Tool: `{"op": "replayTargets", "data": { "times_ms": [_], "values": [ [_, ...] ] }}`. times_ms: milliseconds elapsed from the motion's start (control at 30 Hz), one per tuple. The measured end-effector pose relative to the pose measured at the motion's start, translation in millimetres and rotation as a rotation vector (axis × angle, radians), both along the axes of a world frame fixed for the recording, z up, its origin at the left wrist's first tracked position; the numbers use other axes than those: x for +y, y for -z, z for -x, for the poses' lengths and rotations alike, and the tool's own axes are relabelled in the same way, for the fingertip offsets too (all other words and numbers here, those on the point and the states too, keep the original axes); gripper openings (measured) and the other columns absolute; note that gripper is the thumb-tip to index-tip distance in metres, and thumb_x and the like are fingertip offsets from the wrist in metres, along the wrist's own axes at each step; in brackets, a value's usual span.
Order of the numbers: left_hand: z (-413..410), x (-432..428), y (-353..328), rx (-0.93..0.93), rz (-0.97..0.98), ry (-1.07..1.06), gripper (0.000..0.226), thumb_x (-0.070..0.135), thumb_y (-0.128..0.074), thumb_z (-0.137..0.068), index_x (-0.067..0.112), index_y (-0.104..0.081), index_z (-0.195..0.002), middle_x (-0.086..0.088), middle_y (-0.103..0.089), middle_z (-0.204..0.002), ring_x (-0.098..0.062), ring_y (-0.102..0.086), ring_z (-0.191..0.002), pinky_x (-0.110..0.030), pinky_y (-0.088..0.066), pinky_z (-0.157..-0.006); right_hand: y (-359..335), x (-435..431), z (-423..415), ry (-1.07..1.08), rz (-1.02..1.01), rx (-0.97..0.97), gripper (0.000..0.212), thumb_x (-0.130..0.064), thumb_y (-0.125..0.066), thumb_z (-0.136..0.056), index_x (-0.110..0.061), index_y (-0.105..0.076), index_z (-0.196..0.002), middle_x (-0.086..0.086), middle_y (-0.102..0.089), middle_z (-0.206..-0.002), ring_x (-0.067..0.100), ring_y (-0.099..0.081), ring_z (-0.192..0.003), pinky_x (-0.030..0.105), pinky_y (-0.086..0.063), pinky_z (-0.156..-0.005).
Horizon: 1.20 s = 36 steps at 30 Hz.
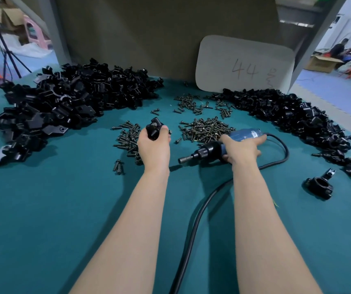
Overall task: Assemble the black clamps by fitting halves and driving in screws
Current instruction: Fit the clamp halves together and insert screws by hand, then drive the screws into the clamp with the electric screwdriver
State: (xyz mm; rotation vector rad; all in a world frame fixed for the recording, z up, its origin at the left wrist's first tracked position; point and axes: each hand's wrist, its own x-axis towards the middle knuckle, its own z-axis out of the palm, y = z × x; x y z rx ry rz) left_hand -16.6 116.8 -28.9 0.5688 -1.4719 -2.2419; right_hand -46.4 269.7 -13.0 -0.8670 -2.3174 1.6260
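Note:
My left hand point(153, 147) grips a black clamp point(154, 130) upright above the green table, a screw head showing at its top. My right hand point(241, 148) lies over a blue electric screwdriver point(212, 148) that rests on the table, thumb and fingers wrapped round its body, black nose and bit pointing left. Its black cable point(193, 225) loops right and runs back toward me. Loose dark screws point(206, 129) lie in heaps just beyond both hands, with another scatter of screws point(128, 139) to the left of my left hand.
A large pile of black clamp halves point(64, 102) fills the far left. A second pile of black parts point(297, 117) curves along the far right. One assembled clamp point(319, 184) sits alone at the right. A grey card marked 44 point(244, 64) leans against the back wall.

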Motion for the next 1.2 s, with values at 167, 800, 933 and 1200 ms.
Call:
{"op": "replayTargets", "data": {
  "times_ms": [167,800,933,1200],
  "values": [
    [-2.3,0.9,-1.0,0.002,-0.013,0.005,0.006,0.015,-0.058,-0.094,0.014,-0.055,-0.089,0.004,-0.059,-0.078,-0.014,-0.061,-0.075,-0.02,-0.05,-0.072,-0.9,-9.3,4.5,-0.066,-0.267,-0.112,0.106,-0.05,-0.062,-0.086,-0.011,0.012,-0.15,0.028,-0.031,-0.143,0.038,-0.051,-0.116,0.042,-0.045,-0.095],
    [-0.1,1.9,-1.6,-0.017,0.01,0.018,0.012,0.014,-0.058,-0.094,0.019,-0.055,-0.084,0.005,-0.059,-0.075,-0.013,-0.061,-0.072,-0.025,-0.053,-0.075,-7.0,21.1,-9.4,0.001,1.37,0.636,0.058,-0.055,-0.051,-0.091,-0.016,-0.045,-0.134,0.012,-0.053,-0.127,0.033,-0.056,-0.113,0.049,-0.046,-0.098],
    [1.0,-0.4,-1.8,-0.017,-0.008,0.009,0.009,0.014,-0.058,-0.094,0.019,-0.054,-0.087,0.004,-0.06,-0.079,-0.013,-0.063,-0.075,-0.023,-0.052,-0.074,-1.0,20.1,-6.5,0.015,1.459,0.629,0.043,-0.043,-0.059,-0.091,-0.012,-0.051,-0.119,0.017,-0.058,-0.107,0.031,-0.063,-0.091,0.046,-0.055,-0.074],
    [1.5,-0.1,-1.3,-0.017,-0.014,0.012,0.013,0.014,-0.058,-0.094,0.023,-0.052,-0.086,0.006,-0.059,-0.08,-0.015,-0.064,-0.079,-0.018,-0.047,-0.068,10.4,23.4,-4.8,0.058,1.489,0.649,0.04,-0.045,-0.067,-0.085,-0.014,-0.055,-0.107,0.013,-0.059,-0.108,0.029,-0.065,-0.091,0.047,-0.056,-0.076]
  ]
}}
